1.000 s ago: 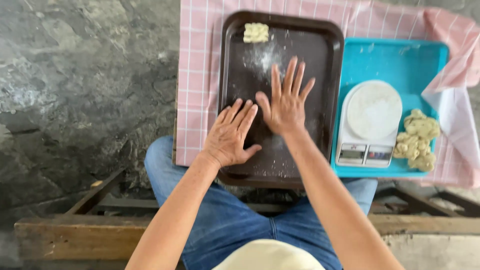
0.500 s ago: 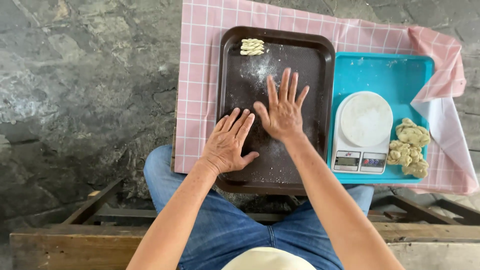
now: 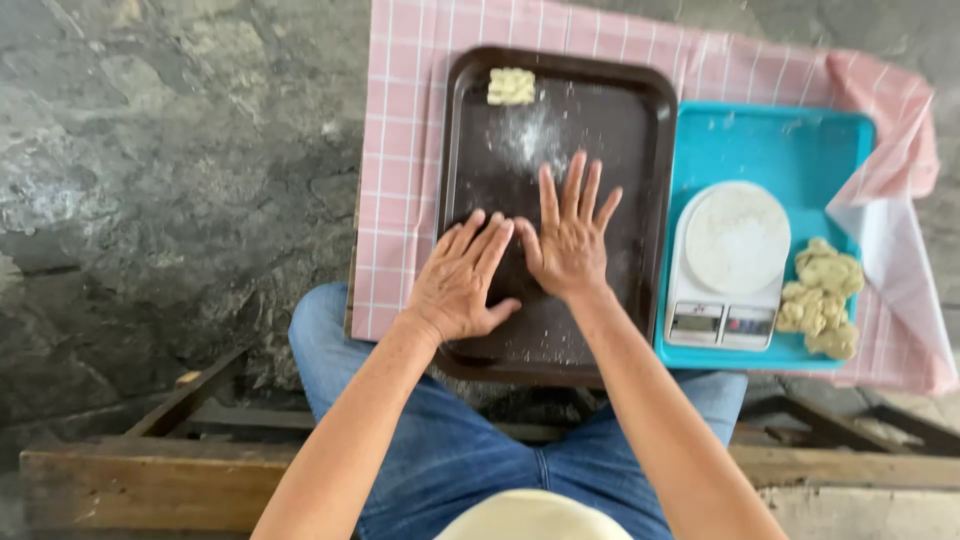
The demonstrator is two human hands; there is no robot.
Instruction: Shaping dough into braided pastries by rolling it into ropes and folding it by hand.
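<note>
Here both hands lie flat and open, fingers spread, on the dark floured tray (image 3: 640,150): the left hand (image 3: 462,283) nearer, the right hand (image 3: 570,245) just beside it. A small dough piece (image 3: 511,86) sits at the tray's far edge.

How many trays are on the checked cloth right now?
2. A dark brown tray lies under both hands, with one shaped dough piece at its far edge. A turquoise tray sits beside it on the right, holding the scale and dough lumps.
</note>
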